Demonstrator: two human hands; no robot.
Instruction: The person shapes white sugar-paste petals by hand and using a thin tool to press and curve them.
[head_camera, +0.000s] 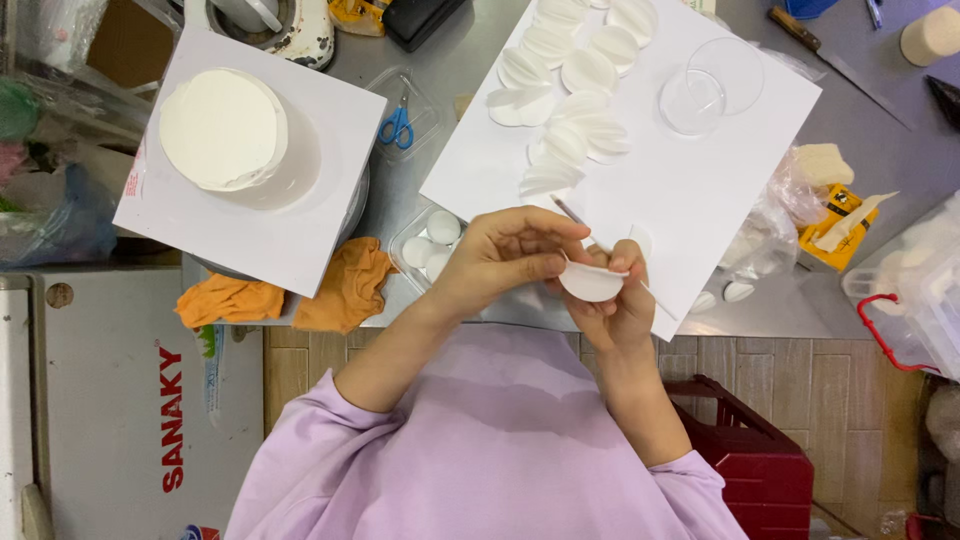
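1. You're looking straight down on a grey metal worktable (440, 75) filling the upper half of the frame, lit evenly with soft shadows.
2. Below it, across the lower right, you've got a floor of pale wood-look tiles (830, 400).
3. At lower right, there's a dark red plastic stool (760, 450) on that floor.
4. Down the lower left, you see a white chest freezer (110, 400) with red lettering, standing against the table's edge.
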